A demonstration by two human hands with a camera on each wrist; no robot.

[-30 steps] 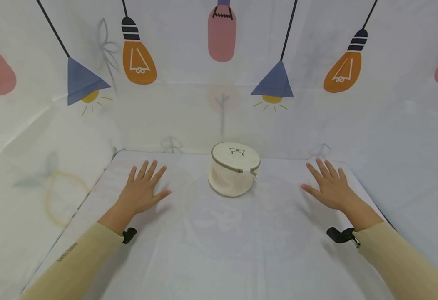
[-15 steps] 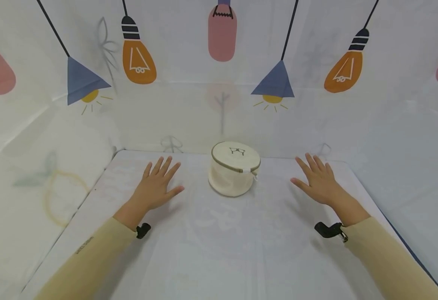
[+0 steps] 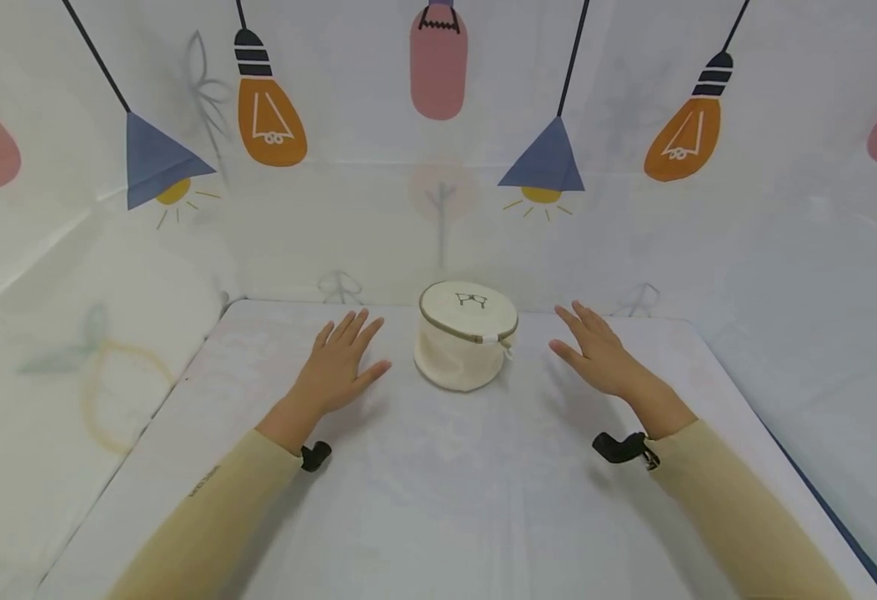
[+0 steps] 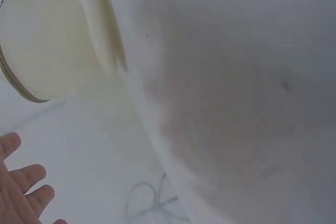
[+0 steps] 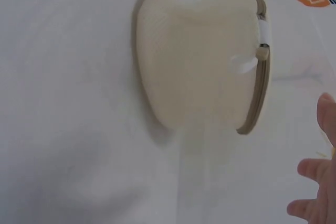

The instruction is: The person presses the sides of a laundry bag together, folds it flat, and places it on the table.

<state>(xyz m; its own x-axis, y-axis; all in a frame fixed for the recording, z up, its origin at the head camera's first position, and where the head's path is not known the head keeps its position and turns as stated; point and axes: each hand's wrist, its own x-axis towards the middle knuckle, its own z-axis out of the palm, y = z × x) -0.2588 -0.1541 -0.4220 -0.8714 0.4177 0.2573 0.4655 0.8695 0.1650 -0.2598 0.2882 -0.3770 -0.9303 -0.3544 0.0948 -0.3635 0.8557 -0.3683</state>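
A round cream fabric zip pouch (image 3: 459, 357) stands upright near the back of the white table, its lid closed and printed with a pair of glasses. A brown zip runs around the lid's rim, with a pull at the front right. To the left of the pouch, my left hand (image 3: 337, 367) hovers with fingers spread, touching nothing. On the other side, my right hand (image 3: 599, 354) is held likewise, apart from the pouch. The right wrist view shows the pouch's side (image 5: 199, 66) and zip; the left wrist view catches part of its side (image 4: 52, 40).
Behind the table (image 3: 423, 500) hangs a white sheet (image 3: 378, 225) printed with lamps and bulbs. It also encloses the left and right sides. A black wrist mount (image 3: 317, 456) sits at the left cuff and another black mount (image 3: 620, 447) at the right cuff.
Both hands have moved inward toward the pouch, the left one rightward and the right one leftward. The pouch stays in its place on the table.
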